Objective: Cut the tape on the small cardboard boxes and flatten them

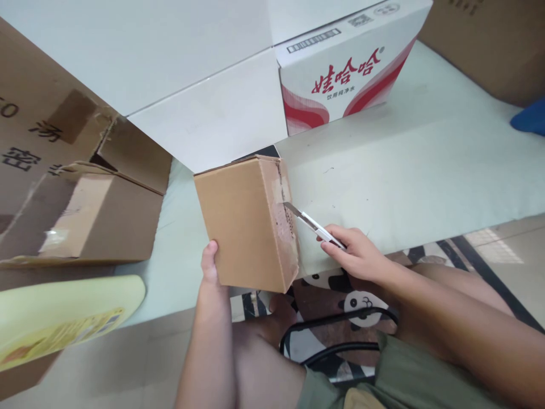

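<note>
A brown cardboard box (238,221) is tilted up near the front edge of the pale-covered table. My left hand (210,262) grips its lower left side; the thumb shows on the front face, and the other fingers are hidden behind the box. In my right hand (351,250) is a white utility knife (317,226) with its blade out. The blade tip is at the taped seam (283,210) on the box's right side, and the tape there looks rough and torn. Whether the tip is in the seam or just touching it, I cannot tell.
White cartons (213,113) stand behind the box, one with red lettering (347,76). Larger brown cartons (119,210) are at left, with a pale yellow bottle (76,312) in front. Another brown carton (489,51) and a blue object (530,118) are at right.
</note>
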A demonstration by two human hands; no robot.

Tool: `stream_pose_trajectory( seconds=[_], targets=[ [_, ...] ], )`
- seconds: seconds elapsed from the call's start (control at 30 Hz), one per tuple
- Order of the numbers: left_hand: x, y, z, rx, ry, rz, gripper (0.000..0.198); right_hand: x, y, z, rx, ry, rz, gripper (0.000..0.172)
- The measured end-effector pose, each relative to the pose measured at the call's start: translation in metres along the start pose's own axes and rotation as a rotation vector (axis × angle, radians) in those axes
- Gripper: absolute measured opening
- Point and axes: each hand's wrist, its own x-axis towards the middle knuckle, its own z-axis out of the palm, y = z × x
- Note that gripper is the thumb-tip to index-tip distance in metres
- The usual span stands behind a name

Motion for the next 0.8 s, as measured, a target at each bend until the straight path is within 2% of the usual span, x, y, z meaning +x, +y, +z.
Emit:
stream_pose_trajectory(
  seconds=[0.2,0.33,0.53,0.8],
  targets=[
    [0.0027,0.0,-0.0015,-0.072,0.039,0.023,0.044,-0.0026,0.0016,0.0006,0.025,-0.013,-0.032,0.022],
    [0.0006,0.0014,-0.0002,-0.082,0.024,0.0,0.042,-0.0037,-0.0002,-0.0013,0.04,-0.028,-0.06,0.025],
    [-0.0008,0.0021,0.0001,-0.125,0.011,-0.028,0.044,-0.0031,-0.003,-0.0053,0.102,-0.059,-0.04,0.04],
    [0.0056,0.0018,0.0019,-0.173,0.013,0.12,0.04,-0.0046,-0.0026,-0.0039,0.106,-0.132,-0.075,0.044]
  ],
)
